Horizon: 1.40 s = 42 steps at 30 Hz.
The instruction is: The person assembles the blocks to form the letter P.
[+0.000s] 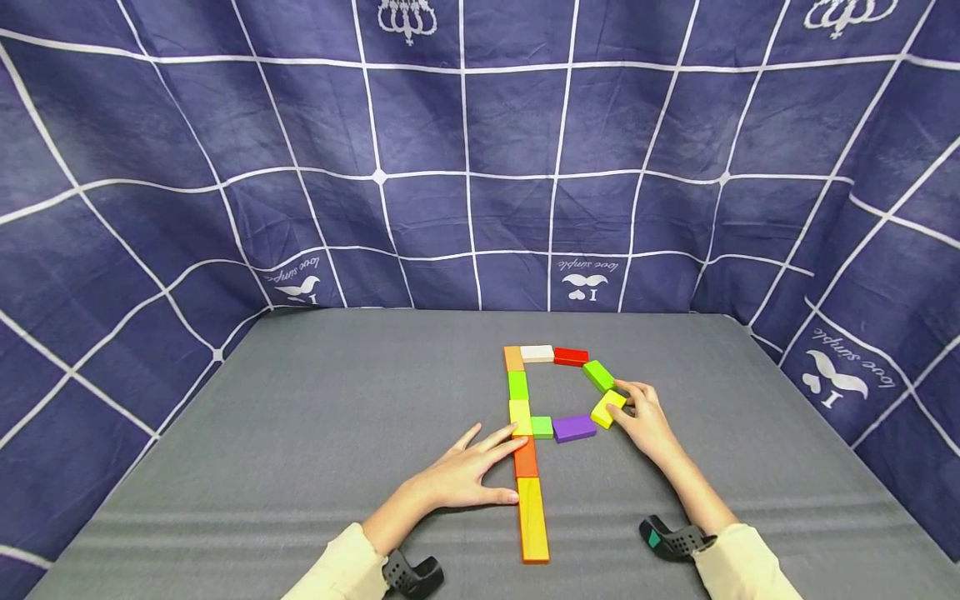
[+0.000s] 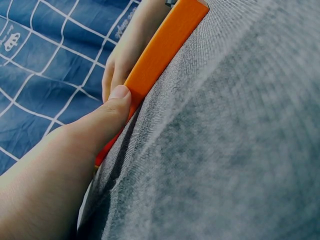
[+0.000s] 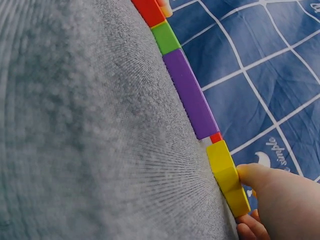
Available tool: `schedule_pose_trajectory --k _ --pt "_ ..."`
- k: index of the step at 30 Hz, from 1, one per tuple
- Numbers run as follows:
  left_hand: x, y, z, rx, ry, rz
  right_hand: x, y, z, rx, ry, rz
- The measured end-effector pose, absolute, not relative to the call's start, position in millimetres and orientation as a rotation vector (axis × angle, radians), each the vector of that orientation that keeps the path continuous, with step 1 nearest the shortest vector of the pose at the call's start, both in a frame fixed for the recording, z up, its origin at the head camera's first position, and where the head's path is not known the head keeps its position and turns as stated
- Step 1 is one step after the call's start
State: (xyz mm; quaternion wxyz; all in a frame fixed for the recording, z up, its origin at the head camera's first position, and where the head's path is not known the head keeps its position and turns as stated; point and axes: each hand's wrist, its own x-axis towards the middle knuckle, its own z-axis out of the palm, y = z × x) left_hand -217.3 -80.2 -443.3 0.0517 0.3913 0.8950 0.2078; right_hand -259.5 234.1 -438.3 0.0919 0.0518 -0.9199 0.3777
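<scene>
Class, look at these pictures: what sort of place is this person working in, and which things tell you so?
Probably a staged recording booth: a grey cloth-covered table, a blue grid-patterned curtain closing three sides, and coloured wooden blocks.

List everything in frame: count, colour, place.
blocks: ten, laid flat in a P shape on the grey surface
stem: orange, green, yellow, red-orange, long orange-yellow
top row: white, red
right curve: green, yellow block
lower bar: small green, purple
grey surface: one, under everything
cloth: one, navy with white grid, behind and at the sides
wrist straps: two, black
left hand: flat beside the stem, fingers touching it
right hand: fingers on the yellow block
</scene>
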Motion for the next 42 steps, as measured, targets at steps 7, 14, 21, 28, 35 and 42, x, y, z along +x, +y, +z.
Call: schedule_pose_trajectory --k 7,14,21,28,35,42 --pt "-217.3 -79.9 -443.0 1.199 2.73 0.628 -258.1 230.2 -442.8 0.42 -2.696 0.943" --pt "-217.3 -77.9 -441.9 1.191 2.72 0.626 -252.8 218.0 -443.2 0.625 -2.752 0.666" --pt "-218.6 -78.0 -443.6 1.223 2.731 0.626 -256.4 223.3 -445.7 0.38 -2.679 0.811" --pt "-217.7 -78.9 -444.3 1.186 2.724 0.635 -256.8 224.9 -449.5 0.333 -2.648 0.936" --pt "-216.8 -78.0 -445.4 1.185 2.718 0.64 -256.7 224.0 -452.5 0.348 -2.64 0.968" --pt "-218.3 -78.6 -445.3 1.188 2.727 0.64 -257.8 222.6 -452.3 0.361 -2.639 0.968"
